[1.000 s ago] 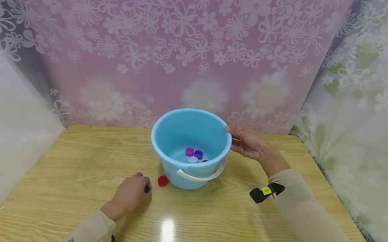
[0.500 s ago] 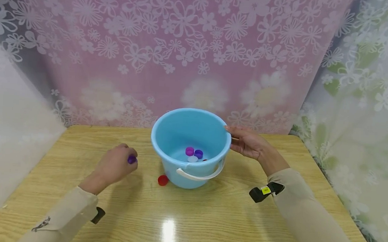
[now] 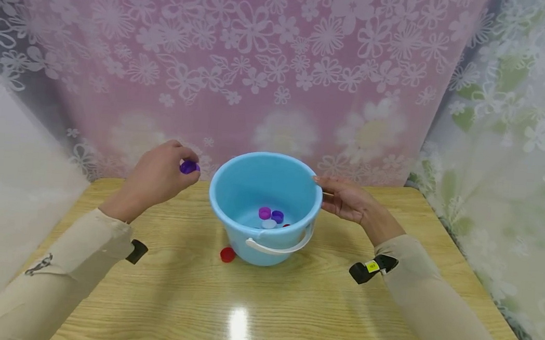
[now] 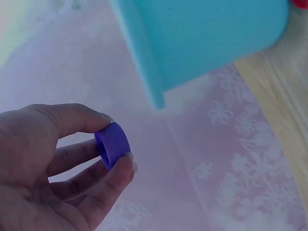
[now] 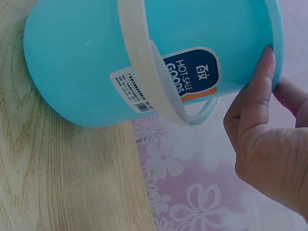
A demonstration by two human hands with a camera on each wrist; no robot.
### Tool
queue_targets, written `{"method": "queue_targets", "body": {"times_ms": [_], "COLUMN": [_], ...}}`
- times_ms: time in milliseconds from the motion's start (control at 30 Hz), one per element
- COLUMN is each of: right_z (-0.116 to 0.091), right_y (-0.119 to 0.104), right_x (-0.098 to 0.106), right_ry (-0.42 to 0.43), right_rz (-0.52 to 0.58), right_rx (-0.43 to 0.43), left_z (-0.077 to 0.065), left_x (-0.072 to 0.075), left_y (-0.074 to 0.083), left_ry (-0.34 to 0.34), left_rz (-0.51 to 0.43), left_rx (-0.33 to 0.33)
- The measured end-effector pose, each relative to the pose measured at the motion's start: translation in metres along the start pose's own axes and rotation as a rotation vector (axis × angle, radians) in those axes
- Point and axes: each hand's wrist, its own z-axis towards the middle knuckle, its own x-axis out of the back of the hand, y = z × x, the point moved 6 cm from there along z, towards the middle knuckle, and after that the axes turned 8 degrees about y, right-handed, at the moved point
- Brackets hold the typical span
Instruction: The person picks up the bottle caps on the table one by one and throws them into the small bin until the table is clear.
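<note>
Between thumb and fingers my left hand (image 3: 157, 176) pinches a purple bottle cap (image 3: 189, 167), raised to the left of the bucket and about level with its rim. The left wrist view shows the ribbed side and hollow of this purple cap (image 4: 114, 143). A light blue bucket (image 3: 263, 245) stands upright on the table, its white handle (image 3: 279, 251) hanging at the front. My right hand (image 3: 347, 199) grips the bucket's right rim, as the right wrist view confirms for that hand (image 5: 269, 130). Inside the bucket lie a magenta cap (image 3: 264, 212), another purple cap (image 3: 277, 216), a white cap (image 3: 269, 224) and part of something red.
A red bottle cap (image 3: 227, 254) lies on the wooden table (image 3: 189, 300) against the bucket's front left base. A pink flowered curtain (image 3: 240, 85) hangs behind the table, and pale flowered cloth (image 3: 512, 153) hangs along the right side.
My left hand has lifted the purple cap off the table, moving left at first and then up and away to rim height. The right hand and bucket have stayed in place.
</note>
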Motion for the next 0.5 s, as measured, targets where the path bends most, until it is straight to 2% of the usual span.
{"method": "queue_targets", "body": {"times_ms": [100, 233, 400, 500], "right_z": [0.001, 0.001, 0.0, 0.0], "right_y": [0.0, 0.0, 0.0, -0.001], "right_x": [0.0, 0.0, 0.001, 0.001], "right_ry": [0.0, 0.004, 0.012, 0.014], "right_rz": [-0.005, -0.009, -0.014, -0.014], "right_rx": [-0.004, -0.009, -0.009, -0.01], "left_z": [0.014, 0.028, 0.039, 0.043], "left_x": [-0.001, -0.01, -0.027, -0.038], "left_y": [0.017, 0.044, 0.077, 0.095], "left_ry": [-0.034, -0.096, -0.172, -0.219], "left_rz": [0.002, -0.009, -0.037, -0.046], "left_rx": [-0.035, -0.083, -0.13, -0.187]}}
